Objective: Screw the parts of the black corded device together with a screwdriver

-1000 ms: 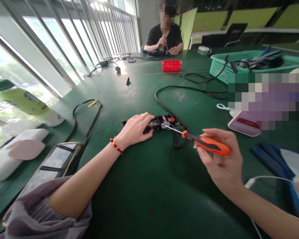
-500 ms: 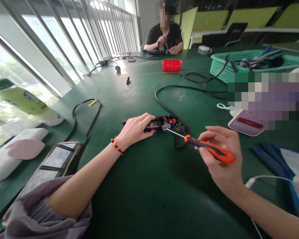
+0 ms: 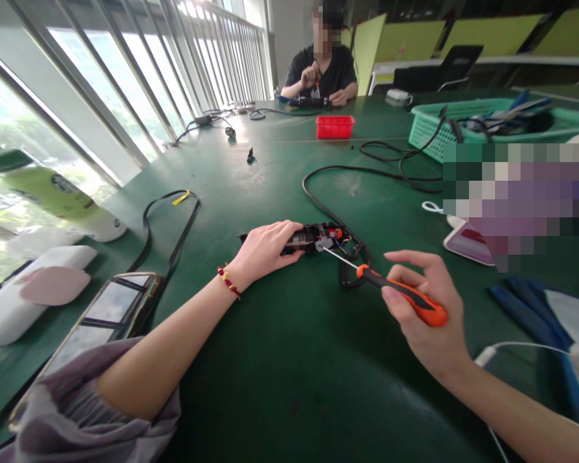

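My left hand [image 3: 270,247] lies over a long black corded device [image 3: 309,239], fingers wrapped round its body and pressing it to the table. At its right end the device stands open, showing coloured wires, an orange-red part and a small grey part. My right hand [image 3: 427,302] holds an orange and black screwdriver [image 3: 405,292] by its handle, between the thumb and bent fingers. The screwdriver's thin shaft slants left, and its tip meets the grey part. A black cable [image 3: 313,199] runs from the device's right end.
On the green table [image 3: 270,386] a red basket [image 3: 335,127] and a small black part [image 3: 250,155] lie farther off. At right are a green basket [image 3: 424,132] and a phone [image 3: 468,243]. A bottle [image 3: 53,193] and another phone [image 3: 101,308] lie left. Opposite sits a person [image 3: 323,71].
The fingers of my right hand have shifted on the handle, with the index finger now raised off it. The tip stays at the grey part. My left hand keeps its place on the device.
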`<act>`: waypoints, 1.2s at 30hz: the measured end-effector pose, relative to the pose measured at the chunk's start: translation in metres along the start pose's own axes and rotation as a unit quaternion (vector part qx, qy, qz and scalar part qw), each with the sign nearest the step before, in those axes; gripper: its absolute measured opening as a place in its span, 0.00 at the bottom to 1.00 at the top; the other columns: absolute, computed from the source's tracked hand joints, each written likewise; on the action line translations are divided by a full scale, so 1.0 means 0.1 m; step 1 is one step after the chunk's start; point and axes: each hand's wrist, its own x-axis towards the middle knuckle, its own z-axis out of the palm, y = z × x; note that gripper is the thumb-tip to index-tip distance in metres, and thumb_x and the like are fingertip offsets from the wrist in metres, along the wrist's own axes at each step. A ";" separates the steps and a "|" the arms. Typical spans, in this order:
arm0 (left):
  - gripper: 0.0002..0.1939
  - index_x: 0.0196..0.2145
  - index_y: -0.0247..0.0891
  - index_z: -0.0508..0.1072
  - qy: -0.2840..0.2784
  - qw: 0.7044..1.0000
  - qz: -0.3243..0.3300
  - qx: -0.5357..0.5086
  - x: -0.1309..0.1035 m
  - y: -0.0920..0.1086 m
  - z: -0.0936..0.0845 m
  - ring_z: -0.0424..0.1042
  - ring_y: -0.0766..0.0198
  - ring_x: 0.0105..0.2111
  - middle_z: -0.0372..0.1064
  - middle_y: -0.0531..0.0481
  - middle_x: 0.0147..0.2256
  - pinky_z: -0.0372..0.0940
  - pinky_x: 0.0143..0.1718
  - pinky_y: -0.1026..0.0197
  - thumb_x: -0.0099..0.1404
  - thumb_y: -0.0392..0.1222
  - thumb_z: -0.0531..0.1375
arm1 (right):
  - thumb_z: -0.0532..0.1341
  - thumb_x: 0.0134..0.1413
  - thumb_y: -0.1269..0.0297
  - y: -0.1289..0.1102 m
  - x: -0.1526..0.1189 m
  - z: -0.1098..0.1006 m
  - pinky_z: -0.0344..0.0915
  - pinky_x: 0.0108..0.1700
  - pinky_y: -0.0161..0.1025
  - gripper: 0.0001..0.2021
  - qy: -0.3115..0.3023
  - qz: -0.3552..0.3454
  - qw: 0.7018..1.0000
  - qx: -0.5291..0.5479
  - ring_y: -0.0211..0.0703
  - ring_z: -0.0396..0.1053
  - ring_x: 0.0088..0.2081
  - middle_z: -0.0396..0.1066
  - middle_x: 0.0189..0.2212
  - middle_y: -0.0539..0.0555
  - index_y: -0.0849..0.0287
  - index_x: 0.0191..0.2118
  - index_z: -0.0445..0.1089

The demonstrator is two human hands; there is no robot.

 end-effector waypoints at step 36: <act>0.19 0.48 0.37 0.64 -0.034 0.999 -0.027 -0.006 0.01 0.03 -0.03 0.72 0.58 0.40 0.72 0.47 0.42 0.63 0.38 0.60 0.62 0.47 0.54 | 0.62 0.48 0.67 0.13 0.07 -0.02 0.68 0.34 0.43 0.15 0.119 -0.011 0.993 0.020 0.41 0.68 0.28 0.65 0.30 0.50 0.52 0.44 0.62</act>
